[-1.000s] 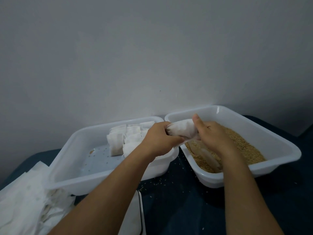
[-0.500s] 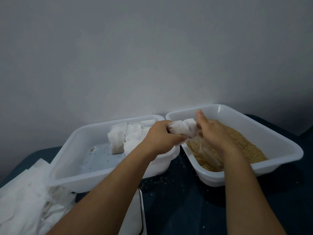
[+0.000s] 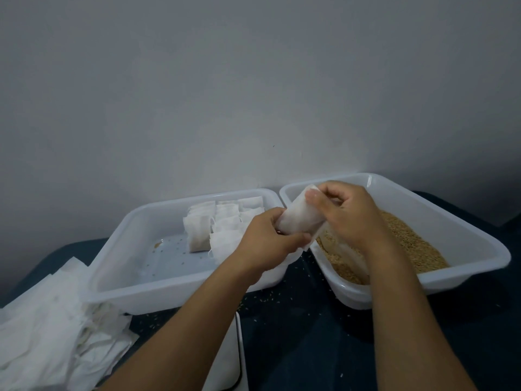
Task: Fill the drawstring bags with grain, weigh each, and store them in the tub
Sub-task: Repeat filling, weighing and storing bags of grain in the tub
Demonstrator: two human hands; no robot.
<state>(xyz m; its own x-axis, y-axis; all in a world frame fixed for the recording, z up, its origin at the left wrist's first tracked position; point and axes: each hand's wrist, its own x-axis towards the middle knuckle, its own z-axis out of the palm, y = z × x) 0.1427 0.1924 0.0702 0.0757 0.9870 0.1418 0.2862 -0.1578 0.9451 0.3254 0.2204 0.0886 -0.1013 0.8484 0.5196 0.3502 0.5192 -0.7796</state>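
Both hands hold a white drawstring bag (image 3: 303, 222) tilted above the grain tub's (image 3: 479, 244) near-left rim: the left hand (image 3: 265, 244) grips its lower end, the right hand (image 3: 349, 213) pinches its upper end with curled fingers.

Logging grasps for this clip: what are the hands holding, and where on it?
One white drawstring bag, held by both hands above the tubs' adjoining rims. The left hand grips its lower end; the right hand pinches its upper end.

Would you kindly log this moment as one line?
hands: left and right grip bag | over grain tub | filled bags in left tub
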